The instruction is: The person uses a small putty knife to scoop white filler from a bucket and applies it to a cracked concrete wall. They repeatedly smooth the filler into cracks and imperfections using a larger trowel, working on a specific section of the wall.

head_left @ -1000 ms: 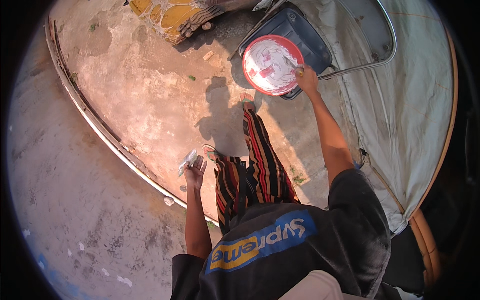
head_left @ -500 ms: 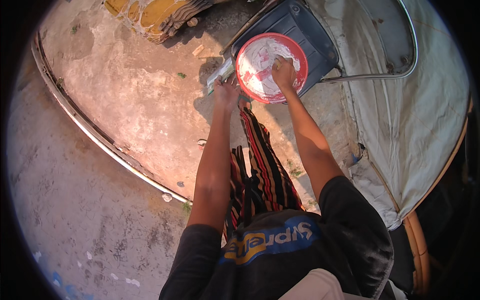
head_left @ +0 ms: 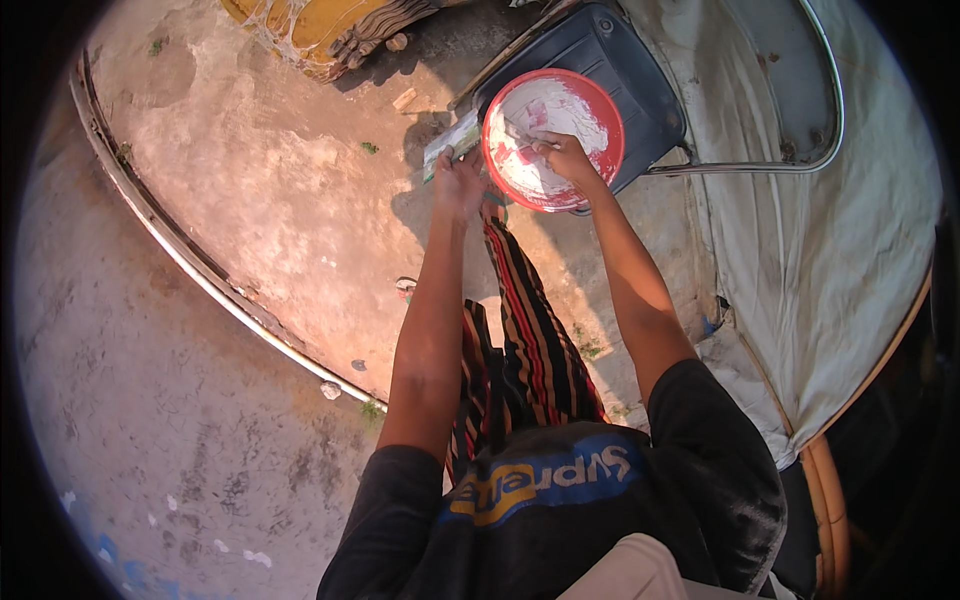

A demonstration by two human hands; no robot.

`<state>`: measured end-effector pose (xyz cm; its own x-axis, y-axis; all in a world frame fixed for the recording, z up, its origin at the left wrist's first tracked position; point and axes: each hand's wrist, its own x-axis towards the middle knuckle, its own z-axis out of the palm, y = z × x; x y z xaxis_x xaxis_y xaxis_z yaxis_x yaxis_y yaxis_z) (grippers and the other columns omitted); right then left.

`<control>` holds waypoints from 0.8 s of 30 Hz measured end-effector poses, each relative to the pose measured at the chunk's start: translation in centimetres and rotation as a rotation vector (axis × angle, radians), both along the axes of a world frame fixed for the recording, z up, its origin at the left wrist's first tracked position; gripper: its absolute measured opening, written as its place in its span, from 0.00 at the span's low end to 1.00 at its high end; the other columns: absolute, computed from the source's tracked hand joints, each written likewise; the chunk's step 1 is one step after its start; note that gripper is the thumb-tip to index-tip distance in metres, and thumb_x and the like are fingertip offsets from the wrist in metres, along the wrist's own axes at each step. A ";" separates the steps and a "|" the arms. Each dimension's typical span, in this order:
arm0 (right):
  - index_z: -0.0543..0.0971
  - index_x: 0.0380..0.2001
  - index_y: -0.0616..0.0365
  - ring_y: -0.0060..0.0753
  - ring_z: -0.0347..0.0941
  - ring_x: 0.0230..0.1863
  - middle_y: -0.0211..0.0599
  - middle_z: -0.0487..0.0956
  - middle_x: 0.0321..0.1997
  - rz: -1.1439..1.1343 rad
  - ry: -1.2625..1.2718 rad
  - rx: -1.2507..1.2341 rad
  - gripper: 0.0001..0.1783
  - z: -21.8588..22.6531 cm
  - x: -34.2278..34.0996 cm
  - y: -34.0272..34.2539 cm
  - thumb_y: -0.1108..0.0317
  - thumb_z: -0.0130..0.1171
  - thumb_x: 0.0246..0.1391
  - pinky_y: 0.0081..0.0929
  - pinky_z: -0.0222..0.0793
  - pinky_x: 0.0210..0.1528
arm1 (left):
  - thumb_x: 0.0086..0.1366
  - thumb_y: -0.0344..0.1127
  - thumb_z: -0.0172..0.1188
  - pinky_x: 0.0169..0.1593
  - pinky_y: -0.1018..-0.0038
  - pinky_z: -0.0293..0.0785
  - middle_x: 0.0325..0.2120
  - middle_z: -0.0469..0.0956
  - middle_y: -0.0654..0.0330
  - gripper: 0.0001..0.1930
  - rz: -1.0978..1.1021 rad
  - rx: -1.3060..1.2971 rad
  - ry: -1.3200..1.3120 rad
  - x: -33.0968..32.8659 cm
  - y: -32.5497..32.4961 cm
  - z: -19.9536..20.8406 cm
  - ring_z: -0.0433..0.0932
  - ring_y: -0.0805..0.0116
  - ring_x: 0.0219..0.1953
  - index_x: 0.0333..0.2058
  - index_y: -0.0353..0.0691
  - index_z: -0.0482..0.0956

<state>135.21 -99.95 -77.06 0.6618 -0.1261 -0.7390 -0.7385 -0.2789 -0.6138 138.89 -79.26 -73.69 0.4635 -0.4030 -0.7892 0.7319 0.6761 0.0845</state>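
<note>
A red round basin (head_left: 616,118) holds thick white paste (head_left: 572,108), smeared up its inner wall. My right hand (head_left: 568,158) reaches in over the paste from the right, fingers closed; whatever they grip is hard to make out. To the left of the basin, my left hand (head_left: 460,185) grips the near end of a flat pale panel (head_left: 450,142) with a greenish edge. The panel tilts away from me, beside the basin and apart from it.
The basin rests on a dark plastic chair seat (head_left: 640,100). A metal-framed chair (head_left: 838,120) and a pale tarp (head_left: 800,280) lie to the right. A yellow object (head_left: 300,25) with dark ridged wood stands at the far left. A raised curved edge (head_left: 190,255) crosses the concrete floor.
My right hand has turned and its fingers now point left within the basin. The left hand keeps its place by the panel. The whole view has shifted slightly.
</note>
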 end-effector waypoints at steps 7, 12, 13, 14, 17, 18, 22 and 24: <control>0.68 0.55 0.54 0.24 0.69 0.43 0.31 0.72 0.49 -0.333 0.238 0.654 0.21 2.2 -2.3 -4.0 0.64 0.50 0.58 0.23 0.67 0.40 | 0.68 0.47 0.28 0.63 0.57 0.50 0.58 0.63 0.53 0.26 0.020 0.253 -0.023 -0.6 3.8 -1.6 0.61 0.60 0.60 0.57 0.36 0.57; 0.70 0.46 0.59 0.29 0.71 0.32 0.35 0.73 0.40 -0.434 0.151 0.988 0.19 5.1 -5.9 -5.9 0.63 0.54 0.51 0.26 0.70 0.31 | 0.67 0.50 0.34 0.61 0.56 0.57 0.59 0.58 0.47 0.31 -0.263 0.695 0.035 -9.8 10.4 -1.9 0.58 0.51 0.61 0.60 0.31 0.53; 0.70 0.44 0.60 0.30 0.71 0.30 0.36 0.73 0.38 -0.431 0.133 1.041 0.19 5.7 -6.5 -6.1 0.63 0.54 0.50 0.26 0.70 0.30 | 0.66 0.52 0.35 0.60 0.57 0.58 0.59 0.58 0.45 0.32 -0.460 0.790 0.049 -12.8 12.3 -2.4 0.58 0.49 0.61 0.59 0.30 0.55; 0.70 0.42 0.61 0.31 0.72 0.28 0.37 0.73 0.36 -0.416 0.115 1.084 0.19 6.7 -7.2 -5.9 0.63 0.55 0.48 0.27 0.71 0.28 | 0.66 0.52 0.37 0.59 0.59 0.59 0.55 0.63 0.38 0.31 -0.754 1.201 -0.126 -17.2 14.5 -4.2 0.61 0.44 0.59 0.56 0.29 0.60; 0.72 0.36 0.62 0.32 0.70 0.22 0.37 0.74 0.31 -0.227 0.071 1.113 0.17 6.5 -4.7 -5.1 0.61 0.54 0.47 0.29 0.68 0.23 | 0.60 0.49 0.42 0.50 0.56 0.66 0.40 0.75 0.39 0.26 -0.904 1.177 0.024 -22.6 18.1 -0.1 0.73 0.43 0.46 0.45 0.29 0.69; 0.72 0.35 0.62 0.33 0.69 0.20 0.37 0.74 0.29 -0.239 0.105 1.095 0.17 7.4 -4.3 -3.4 0.60 0.53 0.47 0.29 0.67 0.22 | 0.59 0.52 0.44 0.46 0.57 0.70 0.34 0.77 0.39 0.29 -1.033 1.258 0.061 -26.7 20.6 -0.9 0.77 0.44 0.41 0.44 0.28 0.69; 0.74 0.35 0.63 0.32 0.67 0.16 0.38 0.75 0.25 0.099 0.149 1.210 0.17 13.3 2.2 3.9 0.60 0.53 0.46 0.27 0.64 0.21 | 0.58 0.51 0.45 0.40 0.59 0.72 0.25 0.79 0.46 0.23 -0.727 1.287 0.090 -30.3 23.3 2.5 0.78 0.50 0.33 0.27 0.34 0.78; 0.75 0.36 0.64 0.33 0.69 0.18 0.40 0.76 0.26 0.215 0.158 1.287 0.17 15.9 3.7 8.0 0.62 0.53 0.46 0.26 0.66 0.21 | 0.58 0.51 0.45 0.38 0.60 0.72 0.22 0.78 0.47 0.23 -0.631 1.259 0.042 -30.9 24.2 4.6 0.79 0.51 0.31 0.26 0.34 0.77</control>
